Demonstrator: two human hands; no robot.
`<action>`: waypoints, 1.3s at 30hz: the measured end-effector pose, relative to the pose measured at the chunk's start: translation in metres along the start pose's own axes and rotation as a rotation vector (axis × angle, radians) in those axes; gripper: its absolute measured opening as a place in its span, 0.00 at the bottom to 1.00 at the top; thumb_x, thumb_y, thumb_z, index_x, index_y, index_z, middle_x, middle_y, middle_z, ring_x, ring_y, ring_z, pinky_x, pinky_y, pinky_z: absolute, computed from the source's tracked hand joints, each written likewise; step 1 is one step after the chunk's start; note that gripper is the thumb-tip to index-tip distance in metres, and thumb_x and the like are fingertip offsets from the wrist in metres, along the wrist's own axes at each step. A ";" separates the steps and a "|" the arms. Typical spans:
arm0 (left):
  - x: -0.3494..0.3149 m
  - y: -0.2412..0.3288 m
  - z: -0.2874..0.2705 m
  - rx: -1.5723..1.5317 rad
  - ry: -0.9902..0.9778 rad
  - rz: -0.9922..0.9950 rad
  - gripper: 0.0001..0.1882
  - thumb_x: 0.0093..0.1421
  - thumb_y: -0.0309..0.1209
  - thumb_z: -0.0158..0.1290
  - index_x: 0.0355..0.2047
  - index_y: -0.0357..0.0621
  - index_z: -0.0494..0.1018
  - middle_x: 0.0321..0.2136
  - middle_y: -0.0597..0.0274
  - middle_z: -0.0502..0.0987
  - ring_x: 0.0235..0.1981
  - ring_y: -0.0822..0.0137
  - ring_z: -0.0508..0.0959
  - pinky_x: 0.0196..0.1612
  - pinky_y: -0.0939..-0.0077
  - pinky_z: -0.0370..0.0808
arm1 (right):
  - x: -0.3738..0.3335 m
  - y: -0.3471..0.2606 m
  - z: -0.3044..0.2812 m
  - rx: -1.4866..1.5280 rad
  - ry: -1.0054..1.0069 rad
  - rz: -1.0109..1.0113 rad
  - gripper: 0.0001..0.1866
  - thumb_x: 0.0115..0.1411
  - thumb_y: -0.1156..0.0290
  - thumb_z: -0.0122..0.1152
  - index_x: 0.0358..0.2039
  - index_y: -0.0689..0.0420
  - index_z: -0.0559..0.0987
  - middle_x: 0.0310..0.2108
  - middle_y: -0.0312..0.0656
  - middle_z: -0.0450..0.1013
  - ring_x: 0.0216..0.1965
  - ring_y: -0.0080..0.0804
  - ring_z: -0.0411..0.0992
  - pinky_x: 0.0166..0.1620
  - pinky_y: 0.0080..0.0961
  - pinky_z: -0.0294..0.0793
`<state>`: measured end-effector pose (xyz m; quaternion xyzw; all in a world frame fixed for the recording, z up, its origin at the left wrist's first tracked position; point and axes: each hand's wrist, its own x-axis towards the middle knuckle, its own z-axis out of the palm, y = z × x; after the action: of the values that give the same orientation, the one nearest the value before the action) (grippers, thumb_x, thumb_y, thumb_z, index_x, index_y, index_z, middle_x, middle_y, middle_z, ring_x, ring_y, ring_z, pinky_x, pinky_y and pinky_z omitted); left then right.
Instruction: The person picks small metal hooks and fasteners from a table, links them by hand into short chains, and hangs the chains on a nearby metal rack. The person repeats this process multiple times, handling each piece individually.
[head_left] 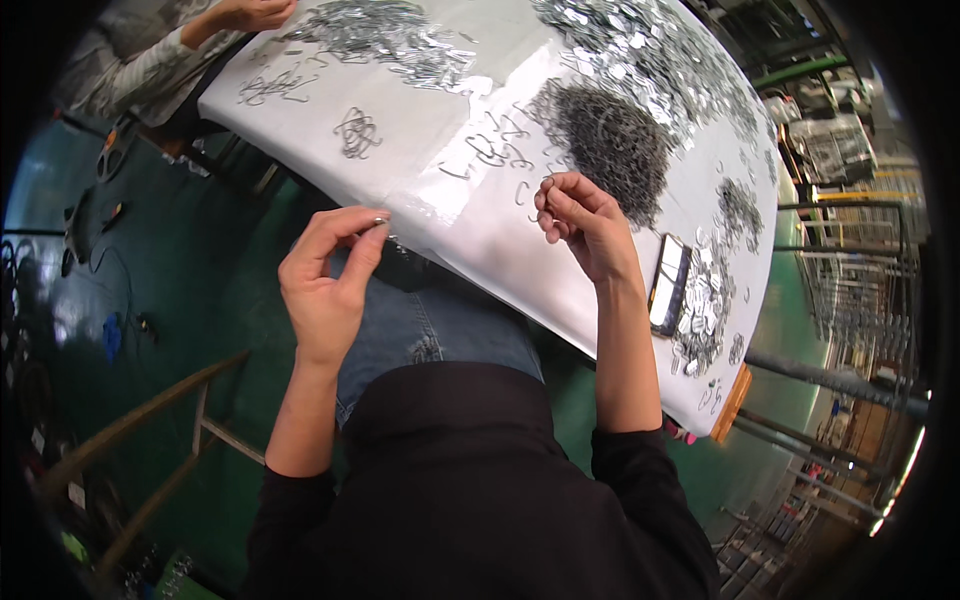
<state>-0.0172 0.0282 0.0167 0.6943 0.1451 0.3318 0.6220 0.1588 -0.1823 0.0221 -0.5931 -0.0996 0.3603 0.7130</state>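
Thumb and forefinger of my left hand pinch a small metal piece just off the table's near edge; its exact kind is too small to tell. Over the table, my right hand is closed with its fingertips together, and what they hold, if anything, cannot be made out. Just beyond the right hand lies a dark heap of bent wire hooks. Several loose hooks are scattered to the left of that heap, and a small tangle of wire hooks lies nearer the left edge.
The white-covered table also bears shiny flat metal pieces at the back, another metal pile at the far left, and a phone beside more metal pieces. A co-worker's hand is at the far left. A wooden-railed frame stands at lower left.
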 end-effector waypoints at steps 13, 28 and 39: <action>0.010 0.030 -0.009 0.180 0.111 0.023 0.11 0.53 0.16 0.57 0.37 0.38 0.78 0.30 0.62 0.78 0.30 0.74 0.75 0.35 0.82 0.72 | 0.024 -0.034 0.136 -0.221 -0.341 -0.280 0.04 0.56 0.81 0.60 0.33 0.63 0.77 0.42 0.39 0.67 0.41 0.23 0.69 0.45 0.20 0.68; 0.052 0.043 -0.033 0.534 0.584 0.167 0.10 0.47 0.24 0.64 0.31 0.39 0.80 0.33 0.61 0.80 0.34 0.62 0.77 0.36 0.72 0.74 | 0.092 -0.061 0.210 -0.521 -0.552 -0.778 0.05 0.53 0.72 0.65 0.30 0.58 0.80 0.33 0.39 0.72 0.34 0.27 0.68 0.32 0.20 0.64; 0.068 0.059 -0.113 0.765 0.822 0.280 0.06 0.50 0.25 0.63 0.30 0.40 0.81 0.34 0.63 0.81 0.35 0.67 0.78 0.38 0.76 0.74 | 0.112 -0.060 0.313 -0.370 -0.752 -0.851 0.06 0.56 0.72 0.63 0.33 0.58 0.81 0.34 0.36 0.73 0.34 0.22 0.72 0.30 0.17 0.66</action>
<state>-0.0519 0.1464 0.0934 0.6965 0.3911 0.5772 0.1697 0.0848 0.1289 0.1318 -0.4471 -0.6355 0.2048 0.5952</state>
